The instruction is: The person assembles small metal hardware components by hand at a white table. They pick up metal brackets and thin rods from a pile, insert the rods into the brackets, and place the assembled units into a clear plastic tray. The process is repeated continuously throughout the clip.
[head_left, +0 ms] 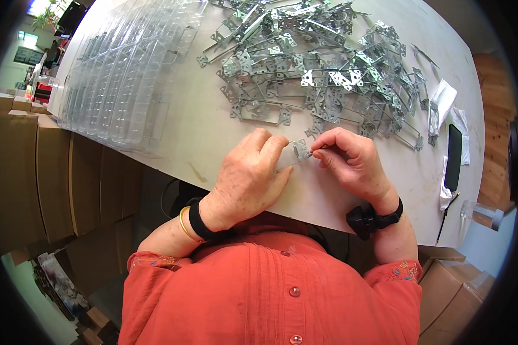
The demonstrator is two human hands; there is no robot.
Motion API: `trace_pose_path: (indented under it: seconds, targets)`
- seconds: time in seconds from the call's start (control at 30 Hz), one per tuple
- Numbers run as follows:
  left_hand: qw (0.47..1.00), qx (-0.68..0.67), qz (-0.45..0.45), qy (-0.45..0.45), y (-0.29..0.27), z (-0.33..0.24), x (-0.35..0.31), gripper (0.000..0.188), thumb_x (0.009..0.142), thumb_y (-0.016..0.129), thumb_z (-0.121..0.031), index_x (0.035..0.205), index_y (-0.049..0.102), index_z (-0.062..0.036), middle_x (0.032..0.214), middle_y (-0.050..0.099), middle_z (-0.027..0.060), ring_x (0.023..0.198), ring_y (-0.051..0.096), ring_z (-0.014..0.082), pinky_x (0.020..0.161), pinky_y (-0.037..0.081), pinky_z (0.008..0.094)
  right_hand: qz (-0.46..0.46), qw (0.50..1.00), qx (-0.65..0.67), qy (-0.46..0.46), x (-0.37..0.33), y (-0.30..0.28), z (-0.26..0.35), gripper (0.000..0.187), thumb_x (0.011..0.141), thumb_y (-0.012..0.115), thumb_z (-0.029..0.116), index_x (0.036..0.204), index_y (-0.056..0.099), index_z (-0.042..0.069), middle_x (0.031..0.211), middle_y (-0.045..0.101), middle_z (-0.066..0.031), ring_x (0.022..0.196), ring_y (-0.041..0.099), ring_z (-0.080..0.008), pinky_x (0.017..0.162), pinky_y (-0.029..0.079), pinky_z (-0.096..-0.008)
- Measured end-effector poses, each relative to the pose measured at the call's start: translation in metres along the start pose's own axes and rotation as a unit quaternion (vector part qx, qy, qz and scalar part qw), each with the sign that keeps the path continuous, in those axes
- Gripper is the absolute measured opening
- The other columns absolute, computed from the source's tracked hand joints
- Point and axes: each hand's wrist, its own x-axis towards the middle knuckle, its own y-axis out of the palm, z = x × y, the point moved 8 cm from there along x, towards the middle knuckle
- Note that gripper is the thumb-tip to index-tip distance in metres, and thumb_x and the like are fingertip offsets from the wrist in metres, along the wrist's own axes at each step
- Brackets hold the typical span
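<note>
Close to the table's near edge, my left hand (244, 175) is closed round a small metal bracket piece (300, 150). Its flat perforated end plate sticks out past my thumb and forefinger, while the rest is mostly hidden by my fingers. My right hand (354, 164) is closed in a pinch right beside that plate, on a tiny dark thing at the plate's edge that I cannot make out. Just beyond both hands lies a large tangled heap of similar metal brackets (334, 79), thin rods with perforated plates at their ends.
Stacked clear plastic trays (121, 86) cover the table's left side. To the right lie a black flat oblong object (453, 158), white crumpled wrapping (441, 103) and a thin black stick (443, 218). Cardboard boxes (57, 178) stand left of the table, with another box (449, 293) at lower right.
</note>
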Motion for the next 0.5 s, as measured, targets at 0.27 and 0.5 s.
trace_pose_path:
  seconds: [0.27, 0.5]
  targets:
    - [1.000, 0.004, 0.005, -0.004, 0.0018, -0.0013, -0.0003, 0.044, 0.081, 0.087, -0.007, 0.121, 0.068, -0.0029, 0.105, 0.065, 0.0152, 0.089, 0.068, 0.0353, 0.077, 0.056, 0.0445, 0.006, 0.999, -0.037, -0.022, -0.0004, 0.0011, 0.0002, 0.014, 0.096, 0.081, 0.000, 0.108, 0.074, 0.004, 0.095, 0.076, -0.0096, 0.083, 0.074, -0.0213, 0.074, 0.058, -0.0331]
    - [1.000, 0.005, 0.004, -0.001, 0.0034, -0.0003, -0.0006, 0.044, 0.082, 0.087, -0.008, 0.121, 0.068, -0.0029, 0.106, 0.065, 0.0152, 0.089, 0.068, 0.0355, 0.077, 0.056, 0.0445, 0.005, 0.999, -0.043, -0.033, -0.0008, 0.0009, -0.0008, 0.014, 0.095, 0.081, 0.001, 0.107, 0.074, 0.004, 0.096, 0.076, -0.0104, 0.083, 0.075, -0.0237, 0.074, 0.058, -0.0341]
